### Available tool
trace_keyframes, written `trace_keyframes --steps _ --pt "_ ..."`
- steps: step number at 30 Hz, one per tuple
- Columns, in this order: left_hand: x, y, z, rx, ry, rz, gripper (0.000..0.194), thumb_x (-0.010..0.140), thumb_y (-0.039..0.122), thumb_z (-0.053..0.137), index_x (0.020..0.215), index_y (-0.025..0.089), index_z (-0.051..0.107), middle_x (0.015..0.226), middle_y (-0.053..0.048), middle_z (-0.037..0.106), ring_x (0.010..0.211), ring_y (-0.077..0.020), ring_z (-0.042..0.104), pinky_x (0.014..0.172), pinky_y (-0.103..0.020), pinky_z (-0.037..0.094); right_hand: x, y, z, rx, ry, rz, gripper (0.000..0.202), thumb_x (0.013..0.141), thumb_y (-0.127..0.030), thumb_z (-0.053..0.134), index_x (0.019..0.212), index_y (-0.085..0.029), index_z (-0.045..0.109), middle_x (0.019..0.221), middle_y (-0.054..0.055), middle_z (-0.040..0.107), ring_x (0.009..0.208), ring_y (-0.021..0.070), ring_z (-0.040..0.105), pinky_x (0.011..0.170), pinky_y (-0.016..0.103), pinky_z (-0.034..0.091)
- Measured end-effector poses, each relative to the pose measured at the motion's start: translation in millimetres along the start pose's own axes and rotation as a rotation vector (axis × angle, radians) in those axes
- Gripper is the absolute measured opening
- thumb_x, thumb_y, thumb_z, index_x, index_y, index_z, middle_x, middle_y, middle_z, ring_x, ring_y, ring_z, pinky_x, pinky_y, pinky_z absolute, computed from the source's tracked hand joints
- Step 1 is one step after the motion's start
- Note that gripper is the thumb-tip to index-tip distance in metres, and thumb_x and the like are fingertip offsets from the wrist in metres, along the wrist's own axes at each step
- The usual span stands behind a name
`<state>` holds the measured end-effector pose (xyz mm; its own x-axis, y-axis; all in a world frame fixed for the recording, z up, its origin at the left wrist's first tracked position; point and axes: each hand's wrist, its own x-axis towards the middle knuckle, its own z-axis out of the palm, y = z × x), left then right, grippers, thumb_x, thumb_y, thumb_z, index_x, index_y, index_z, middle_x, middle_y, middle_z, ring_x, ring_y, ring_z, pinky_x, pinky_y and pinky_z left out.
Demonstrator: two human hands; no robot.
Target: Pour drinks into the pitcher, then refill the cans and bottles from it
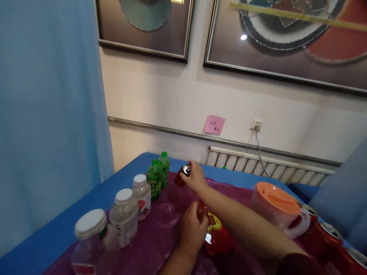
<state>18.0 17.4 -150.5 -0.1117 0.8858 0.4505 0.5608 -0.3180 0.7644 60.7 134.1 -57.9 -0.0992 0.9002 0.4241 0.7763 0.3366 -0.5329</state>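
My right hand (195,176) grips a dark red drink can (181,177) near the far end of the table, its silver top tilted toward me. Below it, my left hand (193,228) has its fingers curled closed at the upper left edge of a shiny red packet (218,233) with a yellow emblem. My right forearm crosses above the packet and hides part of it. Left of my hands stand two green bottles (155,180) and a row of clear jars (125,215) with white lids.
A pitcher (276,204) with an orange lid stands on the right, beside several red cans (323,238). Purple plastic sheeting (160,233) covers part of the blue tabletop (126,172). Behind are a radiator (237,162) and a wall; a blue curtain (51,114) hangs left.
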Motion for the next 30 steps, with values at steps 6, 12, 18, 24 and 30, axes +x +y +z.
trace_keyframes --steps 6,12,18,24,30 --pt "7 4 -11.8 0.094 0.347 0.329 0.068 0.089 0.033 0.061 0.149 0.016 0.032 0.146 -0.020 0.048 0.138 -0.0348 0.045 0.113 -0.055 0.038 -96 31 -74 0.172 0.326 -0.309 0.063 0.081 -0.025 0.066 0.140 -0.018 0.044 0.131 0.014 0.060 0.123 0.0284 0.056 0.108 0.047 0.044" --pt "1 7 -5.1 0.044 -0.105 0.553 0.074 0.086 0.049 0.066 0.148 0.024 0.034 0.141 -0.016 0.056 0.129 -0.0333 0.056 0.107 -0.052 0.046 -181 64 -92 0.222 0.349 -0.347 0.073 0.077 -0.018 0.067 0.145 -0.022 0.039 0.135 0.013 0.059 0.125 0.0297 0.056 0.107 0.049 0.047" --pt "5 4 1.9 0.028 -0.167 0.523 0.070 0.081 0.066 0.065 0.134 0.025 0.048 0.128 -0.013 0.065 0.115 -0.0321 0.063 0.101 -0.049 0.051 -193 75 -76 0.470 0.367 0.001 0.077 0.067 -0.023 0.080 0.135 -0.023 0.046 0.129 0.009 0.063 0.117 0.0290 0.063 0.101 0.043 0.052" --pt "9 0 0.2 0.117 -0.152 0.594 0.070 0.080 0.063 0.067 0.136 0.026 0.049 0.127 -0.012 0.066 0.115 -0.0317 0.063 0.101 -0.047 0.051 -191 77 -67 0.656 0.357 0.115 0.069 0.058 -0.022 0.086 0.119 -0.025 0.052 0.109 0.003 0.069 0.099 0.0254 0.068 0.089 0.037 0.055" --pt "3 10 -2.2 0.135 -0.268 0.604 0.069 0.083 0.045 0.067 0.144 0.029 0.042 0.140 -0.011 0.060 0.127 -0.0325 0.058 0.107 -0.049 0.049 -197 92 -75 0.619 0.361 -0.013 0.066 0.069 -0.026 0.081 0.129 -0.027 0.052 0.124 0.005 0.065 0.114 0.0261 0.063 0.102 0.040 0.050"
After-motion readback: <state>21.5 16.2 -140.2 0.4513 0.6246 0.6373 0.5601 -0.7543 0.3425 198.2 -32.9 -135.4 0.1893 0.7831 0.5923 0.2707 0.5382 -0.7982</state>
